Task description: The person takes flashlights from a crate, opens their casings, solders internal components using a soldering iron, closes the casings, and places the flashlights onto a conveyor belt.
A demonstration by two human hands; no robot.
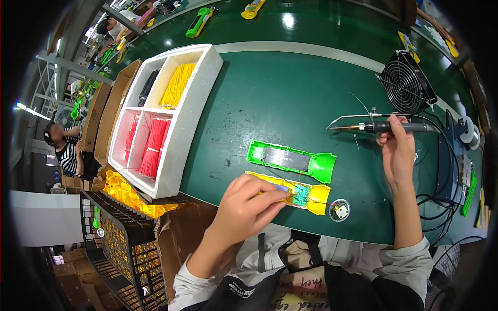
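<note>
My right hand (pixel 397 153) is wrapped around a soldering iron (pixel 376 127) with a thin solder feed tube along its top, its tip pointing left above the table. With fingers pinched, my left hand (pixel 246 207) is over a yellow flashlight-shaped half shell (pixel 319 199); what the fingers hold is hidden, and a small bluish bit shows at the fingertips. Inside that shell lies a green circuit board (pixel 301 196) with wires. Just beyond it is the matching green half shell (pixel 322 167), holding a dark battery pack (pixel 285 158). A clear round lamp cup (pixel 340 210) sits at the yellow shell's right end.
On the left, a white foam box (pixel 199 83) holds red, yellow and black wires in compartments. Below it are a black crate (pixel 116 249) and yellow shells (pixel 129 194). At right stand a black fan (pixel 407 83), a blue soldering station (pixel 451 166) and a solder reel (pixel 469 133), with loose cables.
</note>
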